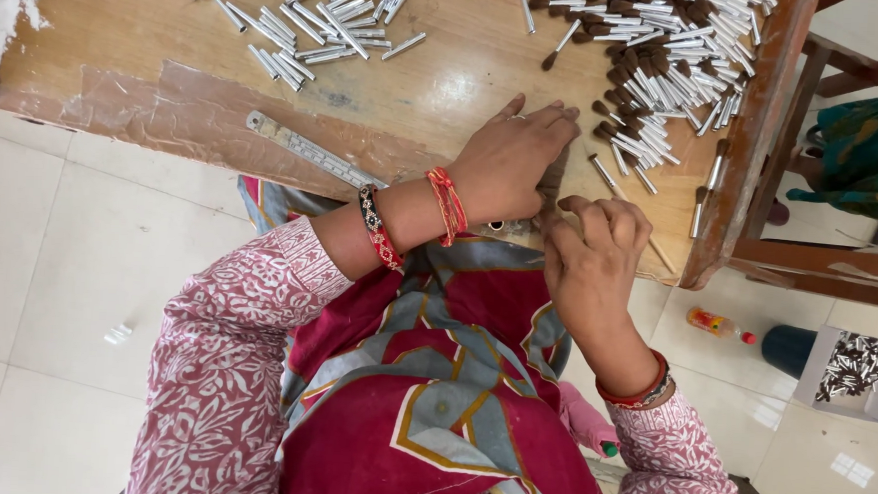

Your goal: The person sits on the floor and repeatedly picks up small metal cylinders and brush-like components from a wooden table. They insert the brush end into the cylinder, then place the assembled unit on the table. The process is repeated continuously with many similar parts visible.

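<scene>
Table: a wooden table [427,86] fills the upper part of the view, its near edge patched with brown tape and its right edge a raised wooden rail
Floor: pale tiles [46,287] lie to the left and below the table
Clothing: the person wears a pink and white patterned sleeve [222,366] over a red, grey and gold cloth on the lap
Brush pile: a heap of small brushes [669,64] with silver ferrules and dark brown tufts lies at the far right of the table, spreading toward the rail
Ferrule pile: bare silver tubes [320,25] lie scattered at the far left centre, well apart from the brush heap
Box: a white box of dark pieces [856,371] stands on the floor at the right, beside a dark blue round container [787,347]
Ruler: a metal ruler [309,152] lies slanted at the near edge, just left of the left wrist
Left hand: the left hand [514,161] lies palm down at the near edge with fingers bent, pressing on a small brownish tuft; red thread and a beaded bangle circle the wrist
Right hand: the right hand [591,250] is curled, its fingertips pinching the same tuft just beside the left hand
Tuft: the brownish tuft [554,188] sits between the two hands at the table's near edge, mostly hidden
Bottle: a small orange bottle [717,324] lies on the floor under the table's corner
</scene>
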